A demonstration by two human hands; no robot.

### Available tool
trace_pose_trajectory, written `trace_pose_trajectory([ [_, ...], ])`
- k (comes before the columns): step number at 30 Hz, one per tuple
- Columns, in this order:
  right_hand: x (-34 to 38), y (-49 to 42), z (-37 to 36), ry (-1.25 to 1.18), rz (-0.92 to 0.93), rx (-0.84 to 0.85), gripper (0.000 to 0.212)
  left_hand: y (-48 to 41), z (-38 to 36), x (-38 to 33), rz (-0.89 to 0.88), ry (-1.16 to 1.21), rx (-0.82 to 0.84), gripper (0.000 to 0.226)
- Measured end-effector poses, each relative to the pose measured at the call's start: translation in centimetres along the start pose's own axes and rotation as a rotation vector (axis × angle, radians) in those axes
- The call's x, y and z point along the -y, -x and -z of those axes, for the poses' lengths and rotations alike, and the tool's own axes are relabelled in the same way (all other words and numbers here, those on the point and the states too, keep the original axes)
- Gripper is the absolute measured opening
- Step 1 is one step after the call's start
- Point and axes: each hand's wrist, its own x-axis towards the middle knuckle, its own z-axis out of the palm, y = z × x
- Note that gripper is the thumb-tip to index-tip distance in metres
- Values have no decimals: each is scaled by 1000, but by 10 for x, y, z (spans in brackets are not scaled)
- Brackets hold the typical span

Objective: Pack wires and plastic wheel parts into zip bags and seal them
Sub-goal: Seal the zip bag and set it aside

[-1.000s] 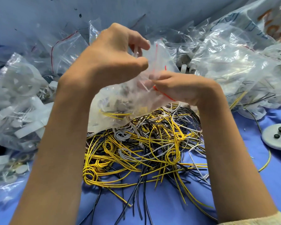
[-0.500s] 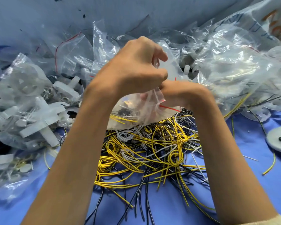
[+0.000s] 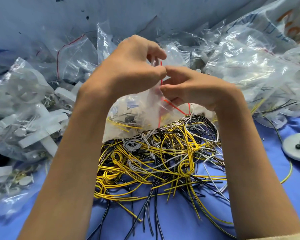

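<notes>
above a blue cloth (image 3: pixel 171 222) strewn with loose wires (image 3: pixel 156 158) and backed by heaped clear bags (image 3: pixel 241 66), the left hand (image 3: pixel 128 66) and right hand (image 3: pixel 196 87) pinch a filled zip bag (image 3: pixel 135 118) at its red seal.

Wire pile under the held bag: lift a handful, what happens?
Likely floppy: the thin wires lie in loose curls and loops. Probably tangles, so one grab may drag neighbours, since yellow, black and white strands cross everywhere. Unlikely to roll; ends trail flat on the blue cloth.
</notes>
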Motion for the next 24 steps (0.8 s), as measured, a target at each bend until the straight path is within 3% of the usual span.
trace_pose_trajectory([
  [2, -3, -7, -4, 197, 11, -22, 17, 0, -3, -3, -18, 3, 15, 37],
  [5, -13, -17, -11, 712, 22, -29, 21, 1, -9, -9, -40, 28, 53, 38],
  [7, -17, -20, -14, 810, 17, -9, 28, 1, -10, -10, -45, 40, 66, 37],
  [10, -13, -23, -11, 838, 9, 10, 9, 0, -7, -6, -31, 69, 72, 37],
  [15, 4, -12, -1, 494, 122, -160, 12, 1, -2, -4, -20, 101, 64, 54],
  [17, 9, -7, -5, 300, 122, -88, 15, 1, -3, -5, -25, 91, 47, 52],
  [21, 5, -10, -17, 447, 66, 157, 24, -1, -9, -5, -25, 60, 50, 39],
  [24, 3, -12, -16, 419, 43, 120, 18, -2, -11, -6, -29, 49, 88, 40],
])
